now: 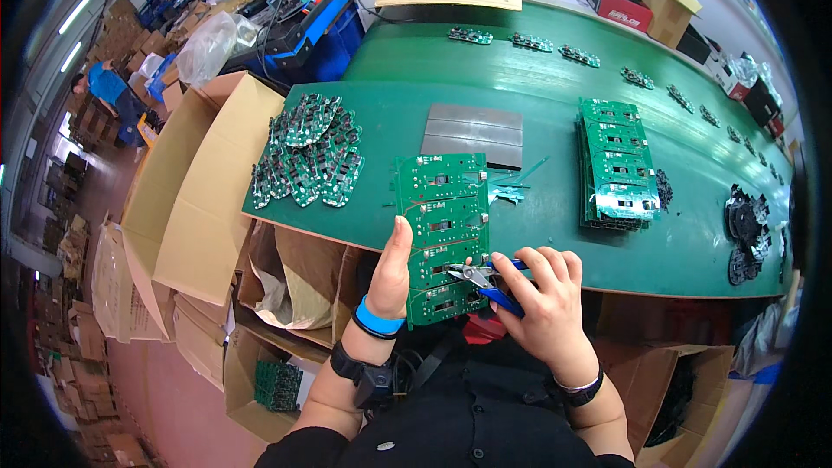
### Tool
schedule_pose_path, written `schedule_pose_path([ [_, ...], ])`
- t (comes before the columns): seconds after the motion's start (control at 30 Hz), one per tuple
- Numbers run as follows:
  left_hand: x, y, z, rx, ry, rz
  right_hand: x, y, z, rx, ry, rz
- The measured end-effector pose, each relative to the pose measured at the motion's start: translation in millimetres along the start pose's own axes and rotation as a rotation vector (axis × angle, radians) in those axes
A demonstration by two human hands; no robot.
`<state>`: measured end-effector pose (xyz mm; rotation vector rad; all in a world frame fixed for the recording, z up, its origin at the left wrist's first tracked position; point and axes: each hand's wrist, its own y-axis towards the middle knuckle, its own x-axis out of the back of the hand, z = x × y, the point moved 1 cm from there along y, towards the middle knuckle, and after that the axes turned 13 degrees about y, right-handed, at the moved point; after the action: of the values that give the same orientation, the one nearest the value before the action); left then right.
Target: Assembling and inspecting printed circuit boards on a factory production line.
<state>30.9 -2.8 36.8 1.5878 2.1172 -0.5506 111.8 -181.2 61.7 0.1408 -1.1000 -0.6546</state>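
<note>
L hand (392,269) pinches green circuit panel (444,234) at its left edge; R hand (542,303) clamped round blue-handled cutters (485,282), tips on panel.

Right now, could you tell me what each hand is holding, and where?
Left hand: green circuit board panel, by its left edge. Right hand: blue-handled cutters, by the handles.

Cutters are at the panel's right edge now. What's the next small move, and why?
Probably squeeze the blue-handled cutters shut to snip the tab. Their tips sit at the right edge of the green circuit board panel, which the left hand holds steady, while the right hand grips the handles.
</note>
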Motion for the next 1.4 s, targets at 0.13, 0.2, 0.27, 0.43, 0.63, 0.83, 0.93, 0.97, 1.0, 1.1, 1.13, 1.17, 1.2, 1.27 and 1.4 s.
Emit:
schedule_pose_path([
  [0.13, 0.4, 0.4, 0.1, 0.004, 0.011, -0.011, -0.2, 0.3, -1.4, -0.004, 0.029, -0.008],
  [0.2, 0.2, 0.7, -0.2, 0.003, 0.02, -0.01, 0.2, 0.6, -0.8, -0.014, 0.034, -0.008],
  [0.27, -1.7, 1.3, -1.1, 0.003, 0.026, -0.03, -0.2, 0.1, -0.9, -0.009, 0.02, -0.008],
  [0.43, -0.3, 1.6, -1.2, -0.007, 0.023, -0.015, -1.0, 0.1, 0.3, 0.011, -0.036, -0.014],
  [0.63, 2.3, 2.1, 0.3, 0.01, 0.009, -0.017, -2.6, -1.2, -2.5, 0.065, -0.069, -0.035],
  [0.83, -0.6, 0.8, -2.8, 0.008, -0.014, -0.045, -7.3, -3.5, -5.4, 0.064, -0.022, -0.086],
  [0.93, 19.1, -6.0, 2.6, 0.061, -0.174, -0.027, 0.0, -3.2, -8.3, 0.034, 0.049, -0.206],
  [0.97, 26.9, -8.5, 4.4, 0.106, -0.341, 0.037, 4.5, -3.7, -8.4, 0.014, 0.059, -0.23],
  [1.0, 26.3, -8.2, 2.3, 0.098, -0.469, 0.084, 5.6, -5.1, -10.8, -0.011, 0.056, -0.241],
  [1.1, 27.6, -9.8, 5.5, 0.089, -0.463, 0.011, 4.7, -4.8, -16.2, -0.041, 0.038, -0.222],
  [1.13, 28.4, -9.8, 8.0, 0.092, -0.38, -0.009, 3.0, -3.2, -14.2, -0.017, 0.049, -0.172],
  [1.17, 24.4, -9.7, 8.0, 0.093, -0.379, -0.01, 0.9, -2.0, -11.5, 0.008, 0.06, -0.121],
  [1.2, 16.7, -8.3, 5.4, 0.104, -0.336, -0.05, 1.4, -0.5, -6.8, 0.022, 0.046, -0.08],
  [1.27, 11.9, -6.0, 2.2, 0.088, -0.267, -0.03, -1.0, 0.5, -3.6, 0.035, 0.023, -0.051],
  [1.4, 13.8, -4.9, 3.3, 0.049, -0.19, 0.027, -3.0, 1.5, -1.0, 0.036, 0.022, -0.022],
])
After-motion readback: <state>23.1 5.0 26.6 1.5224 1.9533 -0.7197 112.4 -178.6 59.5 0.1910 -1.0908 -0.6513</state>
